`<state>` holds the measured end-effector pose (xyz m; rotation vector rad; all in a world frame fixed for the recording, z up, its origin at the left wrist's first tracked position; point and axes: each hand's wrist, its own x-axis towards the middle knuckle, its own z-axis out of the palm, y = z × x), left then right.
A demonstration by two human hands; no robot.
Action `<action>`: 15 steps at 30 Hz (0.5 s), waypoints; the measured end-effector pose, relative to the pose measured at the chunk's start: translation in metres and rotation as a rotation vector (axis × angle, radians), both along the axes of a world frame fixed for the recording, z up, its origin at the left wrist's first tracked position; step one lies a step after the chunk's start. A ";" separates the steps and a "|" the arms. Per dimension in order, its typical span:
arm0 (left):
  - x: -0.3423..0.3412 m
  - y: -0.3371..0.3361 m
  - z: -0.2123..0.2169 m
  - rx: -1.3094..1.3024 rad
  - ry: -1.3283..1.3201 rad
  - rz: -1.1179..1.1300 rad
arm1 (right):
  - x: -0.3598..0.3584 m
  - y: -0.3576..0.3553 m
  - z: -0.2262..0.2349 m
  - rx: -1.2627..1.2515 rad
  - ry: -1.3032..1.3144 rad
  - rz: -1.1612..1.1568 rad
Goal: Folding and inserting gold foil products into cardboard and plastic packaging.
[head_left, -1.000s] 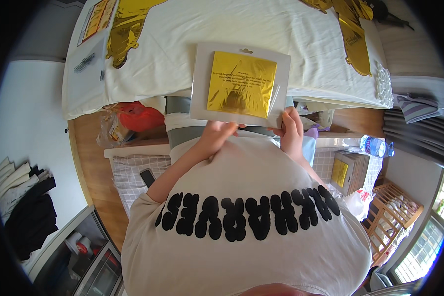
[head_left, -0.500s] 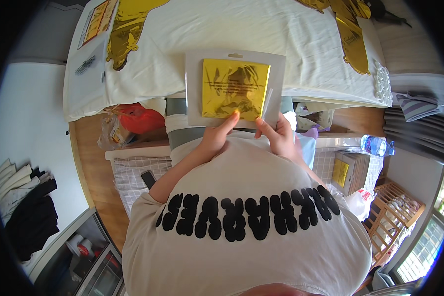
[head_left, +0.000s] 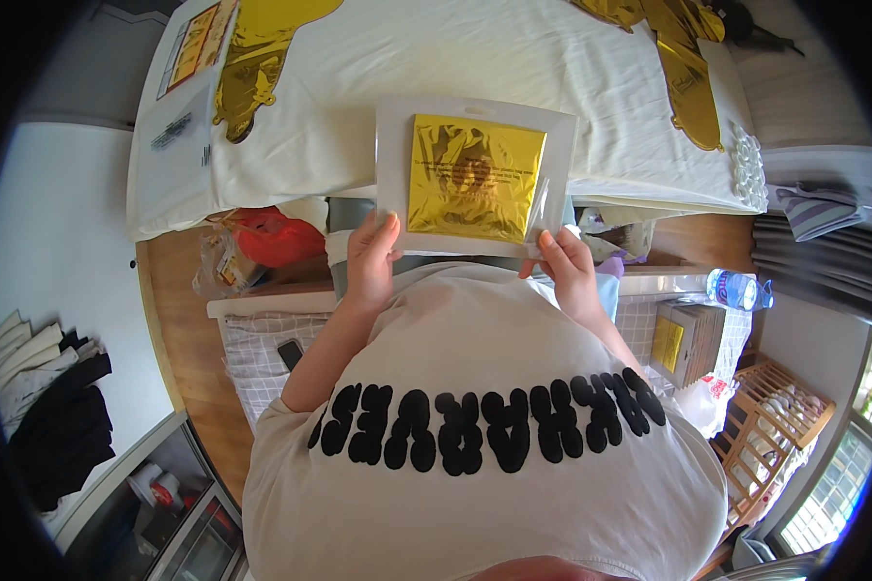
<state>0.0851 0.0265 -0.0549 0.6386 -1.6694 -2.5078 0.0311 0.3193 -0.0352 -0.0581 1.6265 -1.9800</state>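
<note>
Between my hands is a flat, clear-fronted package with a pale grey backing and a hang slot at its top; a folded gold foil balloon [head_left: 477, 179] lies inside it. My left hand [head_left: 371, 261] pinches the package's [head_left: 393, 155] lower left corner, thumb on the front. At the lower right corner my right hand [head_left: 564, 259] grips it the same way, thumb on top and fingers mostly hidden behind. A thin clear strip, perhaps a straw, shows beside the foil. The package is held up over the near edge of the white-covered table [head_left: 329, 126].
Gold foil balloons [head_left: 252, 77] lie flat at the far left, and more [head_left: 686, 92] at the far right. A clear bag [head_left: 176, 136] rests on the left edge. Behind me are a phone [head_left: 290, 354], a stack of similar packages [head_left: 688, 341] and a water bottle [head_left: 736, 290].
My left hand has slid from the package's bottom middle to its lower left corner. The package has shifted slightly right and tilted a little; my right hand has moved right with it.
</note>
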 end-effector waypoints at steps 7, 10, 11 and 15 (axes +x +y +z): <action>-0.019 -0.014 0.042 -0.491 0.354 -0.223 | -0.018 0.005 0.016 0.404 0.447 -0.027; -0.041 -0.028 0.055 -0.462 0.454 -0.124 | -0.043 -0.008 0.045 0.468 0.718 -0.205; -0.053 -0.023 0.068 -0.466 0.475 -0.128 | -0.052 -0.011 0.052 0.465 0.734 -0.220; -0.095 -0.031 0.080 -0.447 0.578 -0.030 | -0.087 -0.026 0.083 0.455 0.887 -0.273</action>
